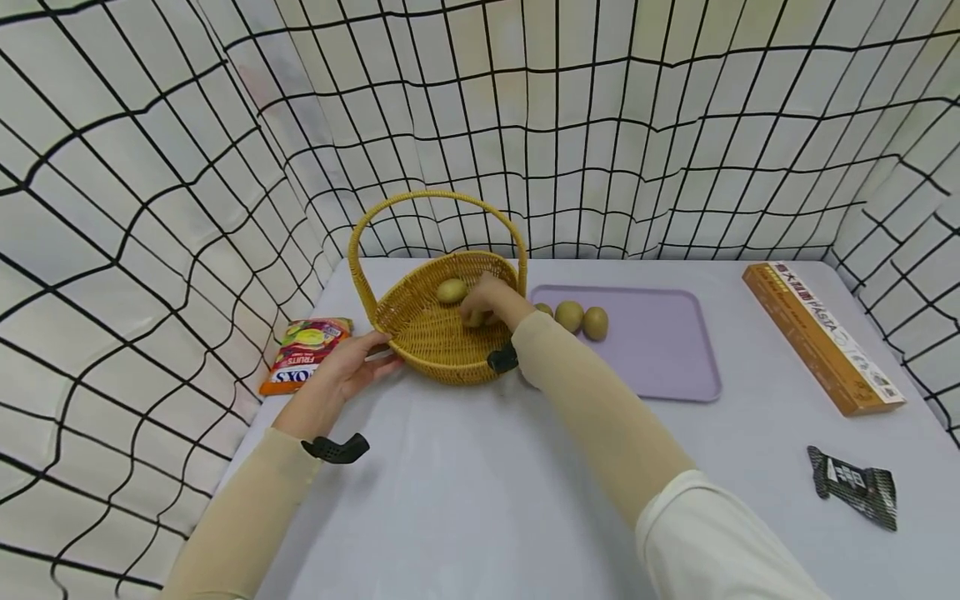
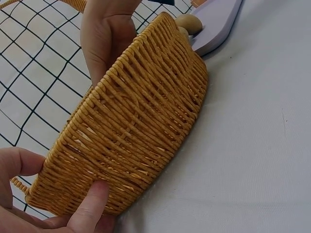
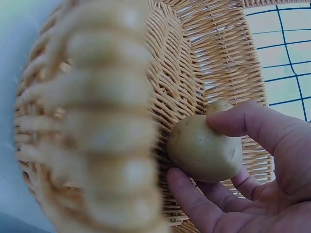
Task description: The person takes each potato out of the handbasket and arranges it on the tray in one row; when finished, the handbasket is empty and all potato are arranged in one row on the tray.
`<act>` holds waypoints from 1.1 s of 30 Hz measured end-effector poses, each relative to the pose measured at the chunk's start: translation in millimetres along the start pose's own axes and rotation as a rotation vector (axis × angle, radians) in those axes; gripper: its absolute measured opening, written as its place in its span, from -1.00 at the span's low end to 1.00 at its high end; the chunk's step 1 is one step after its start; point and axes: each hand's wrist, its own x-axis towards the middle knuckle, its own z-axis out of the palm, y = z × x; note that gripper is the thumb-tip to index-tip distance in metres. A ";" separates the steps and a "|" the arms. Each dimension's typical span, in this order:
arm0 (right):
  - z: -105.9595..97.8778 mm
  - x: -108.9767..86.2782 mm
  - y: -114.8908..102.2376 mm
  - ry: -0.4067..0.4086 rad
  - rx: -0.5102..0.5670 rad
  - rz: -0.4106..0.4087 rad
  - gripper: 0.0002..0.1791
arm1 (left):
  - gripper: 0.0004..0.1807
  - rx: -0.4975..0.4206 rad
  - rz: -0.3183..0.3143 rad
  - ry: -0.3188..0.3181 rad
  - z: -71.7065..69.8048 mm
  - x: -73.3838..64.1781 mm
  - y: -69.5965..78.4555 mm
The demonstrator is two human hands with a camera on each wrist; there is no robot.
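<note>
A yellow wicker basket (image 1: 420,337) with a tall arched handle stands at the back of the table. My left hand (image 1: 347,371) holds its left side, with the thumb (image 2: 30,162) at the rim and a fingertip (image 2: 99,189) pressed on the woven wall. Inside the basket, my right hand (image 1: 491,302) grips a potato (image 3: 204,148) between thumb and fingers, close over the woven bottom. Another potato (image 1: 452,291) lies near the back wall. Several potatoes (image 1: 569,317) sit at the left of a purple tray (image 1: 667,358), one partly hidden by the right arm.
An orange-red snack bag (image 1: 309,354) lies left of the basket, close to the left hand. On the right are a long pasta box (image 1: 825,337) and a small black wrapped packet (image 1: 855,487). Black netting (image 1: 555,133) encloses the table's back and sides.
</note>
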 end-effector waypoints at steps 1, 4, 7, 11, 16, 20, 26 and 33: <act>0.0 1.8 0.8 0.003 0.004 -0.004 -0.09 | -0.48 0.002 0.002 -0.002 0.0 0.3 -0.1; -0.6 -0.7 3.0 -0.015 0.039 -0.026 -0.23 | -0.50 0.002 0.005 -0.007 0.4 0.1 -0.5; -1.2 -7.7 4.1 -0.049 0.078 -0.077 -0.31 | -0.51 -0.001 0.006 -0.014 0.3 -1.0 -0.7; -3.2 -21.9 3.4 -0.125 0.126 -0.163 -0.43 | -0.47 -0.002 0.003 -0.020 0.9 -2.1 -0.3; -5.7 -34.3 0.6 -0.160 0.132 -0.210 -0.58 | -0.47 0.004 -0.005 -0.020 0.4 -1.7 0.4; -7.8 -41.4 -2.4 -0.154 0.086 -0.224 -0.55 | -0.43 0.006 -0.009 -0.021 -0.1 -2.4 0.7; -10.1 -50.4 -4.6 -0.168 0.070 -0.254 -0.42 | -0.41 0.015 -0.022 -0.006 -0.2 -2.2 1.1; -18.8 -67.2 -1.0 -0.195 0.035 -0.290 -0.41 | -0.52 0.036 -0.004 -0.015 0.7 -1.5 1.0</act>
